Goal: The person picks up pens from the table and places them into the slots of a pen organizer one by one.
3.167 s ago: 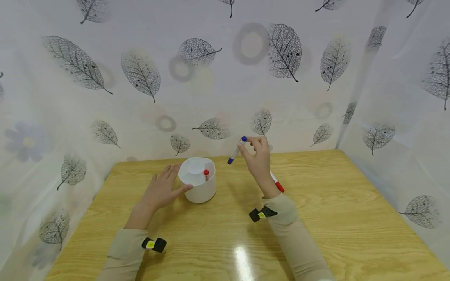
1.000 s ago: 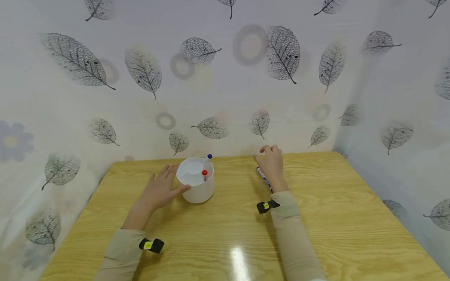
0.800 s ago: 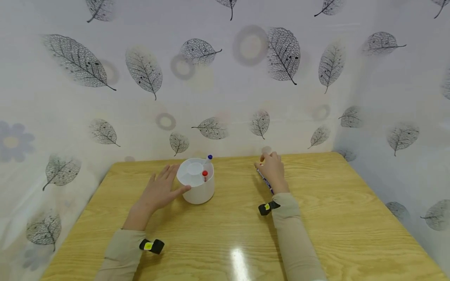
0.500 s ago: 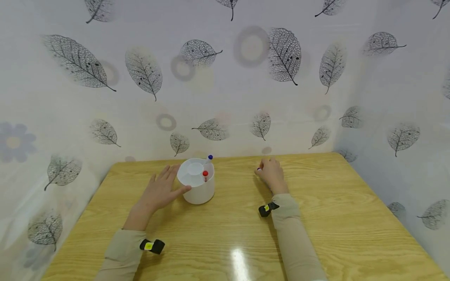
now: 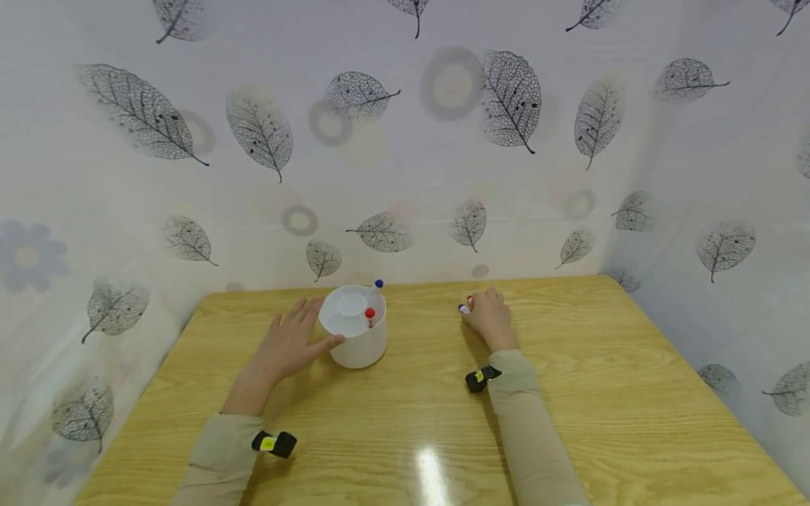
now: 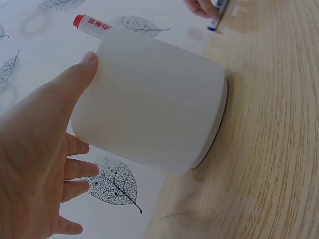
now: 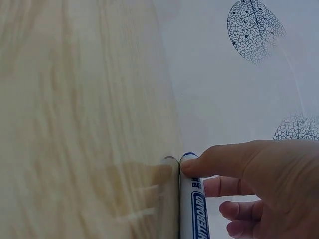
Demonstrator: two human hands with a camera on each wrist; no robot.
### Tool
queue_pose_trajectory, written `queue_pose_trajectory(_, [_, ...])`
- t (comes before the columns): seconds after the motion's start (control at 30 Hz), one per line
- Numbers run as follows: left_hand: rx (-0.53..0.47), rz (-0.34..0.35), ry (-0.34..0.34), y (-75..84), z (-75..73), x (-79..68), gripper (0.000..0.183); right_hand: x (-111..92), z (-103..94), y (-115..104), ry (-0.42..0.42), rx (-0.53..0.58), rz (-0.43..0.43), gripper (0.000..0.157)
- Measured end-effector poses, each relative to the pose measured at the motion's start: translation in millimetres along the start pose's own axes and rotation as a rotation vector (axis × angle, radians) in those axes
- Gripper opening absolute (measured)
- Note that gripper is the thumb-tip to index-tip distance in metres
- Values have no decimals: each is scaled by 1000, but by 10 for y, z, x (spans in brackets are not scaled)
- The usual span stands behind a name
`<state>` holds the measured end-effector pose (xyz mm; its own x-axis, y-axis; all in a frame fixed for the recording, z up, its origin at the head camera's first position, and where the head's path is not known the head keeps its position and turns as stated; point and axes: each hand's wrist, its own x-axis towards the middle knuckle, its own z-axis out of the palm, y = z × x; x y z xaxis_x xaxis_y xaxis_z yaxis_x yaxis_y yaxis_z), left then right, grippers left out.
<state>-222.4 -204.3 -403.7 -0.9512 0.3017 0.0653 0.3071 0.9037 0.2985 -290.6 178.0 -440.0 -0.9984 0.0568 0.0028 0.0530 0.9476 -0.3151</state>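
Observation:
My left hand (image 5: 287,348) lies against the white round pen holder (image 5: 359,351), its thumb at the rim and its other fingers fairly straight. Inside the divided holder stand a red-capped marker (image 5: 370,318) and a blue-capped marker (image 5: 377,285). To the right, my right hand (image 5: 492,316) pinches a white whiteboard marker (image 7: 194,209) with blue ends, thumb near its tip, low at the table surface. A small red end (image 5: 470,299) shows beside the fingers in the head view; the rest of that thing is hidden by the hand.
The wood-grain table (image 5: 405,414) runs back to a pale curtain (image 5: 405,169) printed with leaves, which also hangs at both sides. Black wrist cameras sit on both sleeves, the left one (image 5: 275,443) close above the table.
A blue-capped marker held in the air by my right hand now stands in the holder. That hand has moved right and down onto another marker. My left hand stays at the holder.

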Motion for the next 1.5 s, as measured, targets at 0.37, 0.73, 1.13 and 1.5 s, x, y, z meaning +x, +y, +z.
queue_pose_trajectory(0.37, [-1,10,5,14,-6,-8,93,-18,-31,-53,35,-9,-33,35])
queue_pose_trajectory(0.73, [-19,3,13,11,8,-1,93,22,-56,-96,271,50,-172,26])
queue_pose_trajectory(1.13, [-16,3,16,2,22,-10,93,-46,-197,-260,480,126,-354,14])
queue_pose_trajectory(1.5, [-22,12,24,5,13,-33,92,-184,-423,-566,703,333,-546,11])
